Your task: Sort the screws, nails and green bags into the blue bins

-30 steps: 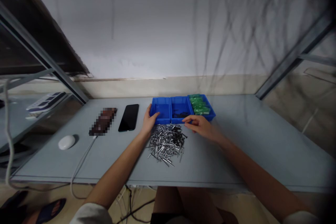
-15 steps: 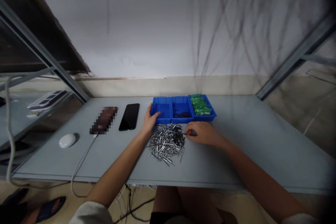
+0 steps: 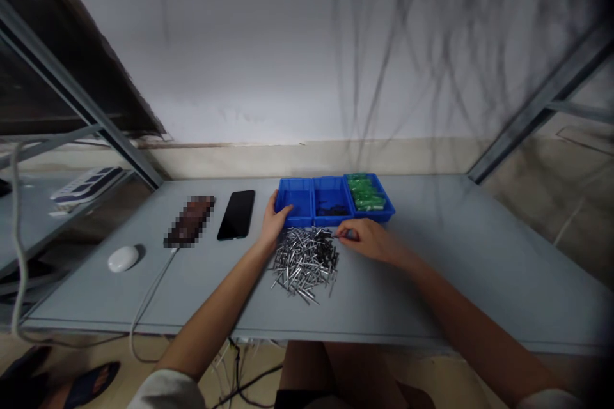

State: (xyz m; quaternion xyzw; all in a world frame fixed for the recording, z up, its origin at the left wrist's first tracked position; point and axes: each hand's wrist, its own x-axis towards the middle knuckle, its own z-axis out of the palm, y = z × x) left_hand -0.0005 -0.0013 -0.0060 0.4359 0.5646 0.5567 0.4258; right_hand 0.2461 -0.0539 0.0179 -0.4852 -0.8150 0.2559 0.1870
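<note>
My left hand (image 3: 274, 223) grips the near left corner of the left blue bin (image 3: 296, 181), thumb over the rim and fingers along the outer side. My right hand (image 3: 365, 239) is closed in a pinch at the right edge of a pile of small metal pins (image 3: 304, 265). A thin pin (image 3: 336, 236) sticks out from its fingertips. The pile is mostly silver, with darker pieces at its upper right. The middle blue bin (image 3: 329, 184) holds a few dark pieces (image 3: 334, 211). Green plastic packets (image 3: 366, 192) fill the right blue bin (image 3: 389, 208).
Left of the bins lie a black phone (image 3: 236, 214) and a blurred-out brown device (image 3: 190, 220) with a white cable (image 3: 154, 284). A white computer mouse (image 3: 123, 259) rests further left. The table (image 3: 480, 268) meets a wall behind; metal frame posts (image 3: 508, 121) stand at both sides.
My right hand has shifted slightly up and left, still pinched, by the pile's upper right edge. My left hand stays on the left bin.
</note>
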